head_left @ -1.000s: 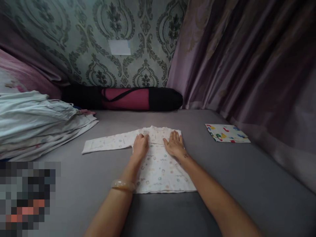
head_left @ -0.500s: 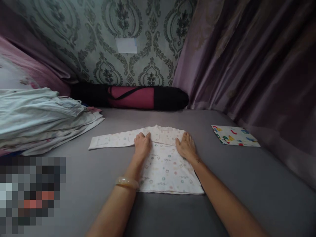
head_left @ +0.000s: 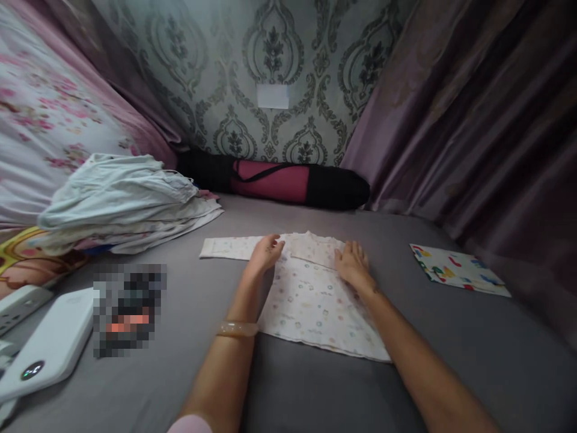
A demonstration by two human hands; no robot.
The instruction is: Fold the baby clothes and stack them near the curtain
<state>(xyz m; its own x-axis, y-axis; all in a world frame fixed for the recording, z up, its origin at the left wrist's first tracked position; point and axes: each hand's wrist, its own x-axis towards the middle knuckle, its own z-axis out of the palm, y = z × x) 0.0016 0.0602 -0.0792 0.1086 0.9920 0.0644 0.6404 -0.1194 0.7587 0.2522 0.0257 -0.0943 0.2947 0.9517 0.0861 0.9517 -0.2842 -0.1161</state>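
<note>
A white long-sleeved shirt [head_left: 322,300] with a small pastel print lies flat on the grey sheet. One sleeve is folded across its chest, while the other sleeve [head_left: 225,248] stretches out to the left. My left hand [head_left: 269,251] is at the left shoulder, over the base of the outstretched sleeve, with thumb and fingers apart and nothing visible between them. On the shirt's right shoulder edge, by the fold, my right hand [head_left: 354,264] rests flat with its fingers extended. A pale bangle [head_left: 237,328] circles my left forearm.
A folded colourful printed cloth [head_left: 460,269] lies at the right. Left are a heap of pale clothes [head_left: 130,192], a white power bank [head_left: 51,337], a power strip [head_left: 22,307] and a pixelated object [head_left: 128,310]. A long black-and-red bag [head_left: 270,180] lies along the patterned wall.
The view has swung left, bringing the power bank and power strip into sight. My left hand has loosened from the sleeve base and its fingers have parted. My right hand stays on the shoulder edge.
</note>
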